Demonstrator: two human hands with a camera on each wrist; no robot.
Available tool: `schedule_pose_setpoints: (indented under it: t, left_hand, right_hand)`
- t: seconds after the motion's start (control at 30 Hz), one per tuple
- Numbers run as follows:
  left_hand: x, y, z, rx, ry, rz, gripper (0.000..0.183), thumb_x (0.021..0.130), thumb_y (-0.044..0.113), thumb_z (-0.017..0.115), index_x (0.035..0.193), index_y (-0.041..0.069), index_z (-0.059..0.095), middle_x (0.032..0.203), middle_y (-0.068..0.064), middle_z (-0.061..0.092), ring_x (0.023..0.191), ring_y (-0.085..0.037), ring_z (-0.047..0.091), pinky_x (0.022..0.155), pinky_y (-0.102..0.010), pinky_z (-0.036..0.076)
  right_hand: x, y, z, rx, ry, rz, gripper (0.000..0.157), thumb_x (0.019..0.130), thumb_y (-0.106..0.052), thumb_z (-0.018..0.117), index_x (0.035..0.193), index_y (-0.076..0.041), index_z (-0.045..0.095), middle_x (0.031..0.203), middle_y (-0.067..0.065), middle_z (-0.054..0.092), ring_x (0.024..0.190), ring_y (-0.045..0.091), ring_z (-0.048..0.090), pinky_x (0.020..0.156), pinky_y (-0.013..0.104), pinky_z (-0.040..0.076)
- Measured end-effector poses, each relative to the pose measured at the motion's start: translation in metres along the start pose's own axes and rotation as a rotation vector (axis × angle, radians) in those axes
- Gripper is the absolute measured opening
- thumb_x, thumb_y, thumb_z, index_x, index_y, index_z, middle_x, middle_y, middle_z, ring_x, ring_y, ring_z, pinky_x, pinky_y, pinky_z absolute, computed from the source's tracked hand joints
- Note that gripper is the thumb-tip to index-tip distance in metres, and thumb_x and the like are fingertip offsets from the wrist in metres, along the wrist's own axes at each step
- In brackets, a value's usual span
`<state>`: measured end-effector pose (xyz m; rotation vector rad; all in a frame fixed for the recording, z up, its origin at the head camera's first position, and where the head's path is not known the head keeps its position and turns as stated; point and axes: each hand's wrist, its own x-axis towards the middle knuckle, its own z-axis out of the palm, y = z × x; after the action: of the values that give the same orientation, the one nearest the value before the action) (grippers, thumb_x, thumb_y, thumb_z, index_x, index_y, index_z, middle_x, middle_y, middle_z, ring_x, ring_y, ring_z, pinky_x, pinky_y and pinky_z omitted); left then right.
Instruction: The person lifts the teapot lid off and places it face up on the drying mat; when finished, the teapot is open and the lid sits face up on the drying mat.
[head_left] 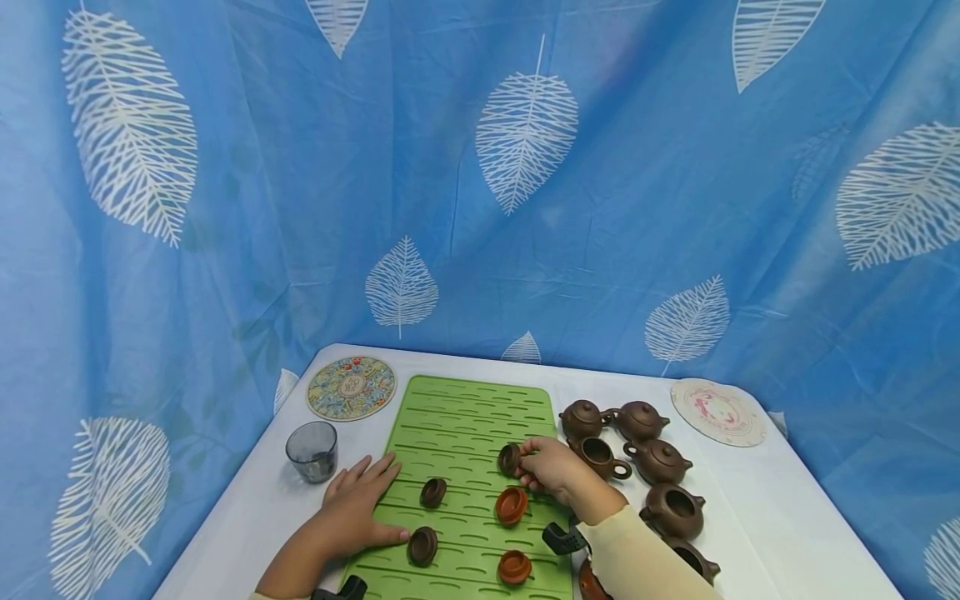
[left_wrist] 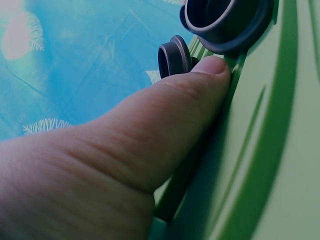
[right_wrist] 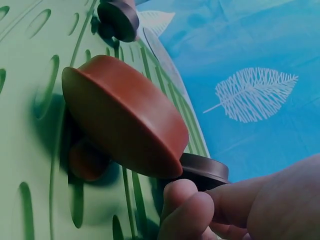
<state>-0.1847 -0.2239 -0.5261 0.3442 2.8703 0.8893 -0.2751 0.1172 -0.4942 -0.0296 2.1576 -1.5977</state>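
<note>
My right hand (head_left: 553,468) pinches a dark brown teapot lid (head_left: 509,459) by its edge over the green mat (head_left: 472,421); in the right wrist view fingertips meet that lid (right_wrist: 205,170) behind a nearer red-brown lid (right_wrist: 125,115). My left hand (head_left: 354,510) rests with fingers spread across the mat's left edge. Its thumb tip lies close to an upturned dark lid (head_left: 422,547); the left wrist view shows the thumb (left_wrist: 165,110) beside this lid (left_wrist: 225,25). Another dark lid (head_left: 432,492) and two red-brown lids, one nearer (head_left: 514,567) and one farther (head_left: 512,506), lie on the mat.
Several brown teapots (head_left: 663,461) crowd the mat's right side, some lidded, others uncovered. A red-brown pot (head_left: 591,581) is partly hidden by the right sleeve. A glass cup (head_left: 312,452) and patterned disc (head_left: 351,388) stand left; a pale disc (head_left: 717,412) lies far right.
</note>
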Motion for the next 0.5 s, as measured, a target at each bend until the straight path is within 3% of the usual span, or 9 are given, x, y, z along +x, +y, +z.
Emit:
schedule_pose_setpoints:
  t: [0.23,0.5]
  left_hand:
    - [0.0009,0.0015,-0.0026,0.007,-0.009,-0.016,0.111,0.072,0.066,0.087,0.160,0.012,0.045,0.171,-0.012,0.032,0.156,-0.051,0.020,0.119,-0.077,0.009]
    - [0.0000,0.0011,-0.0015,0.021,-0.017,-0.018,0.111,0.073,0.067,0.086,0.160,0.012,0.046,0.171,-0.011,0.033,0.156,-0.051,0.021,0.119,-0.078,0.010]
  right_hand:
    - [0.0024,-0.0006,-0.0018,0.096,-0.044,0.035,0.028,0.106,0.004,0.044,0.130,0.008,0.057,0.084,0.011,0.065,0.062,0.009,0.063,0.059,0.021,0.055]
    - [0.0001,-0.0014,-0.0022,0.085,-0.045,0.042,0.032,0.103,0.006,0.043,0.134,0.007,0.054,0.080,0.012,0.067,0.061,0.012,0.064,0.058,0.023,0.057]
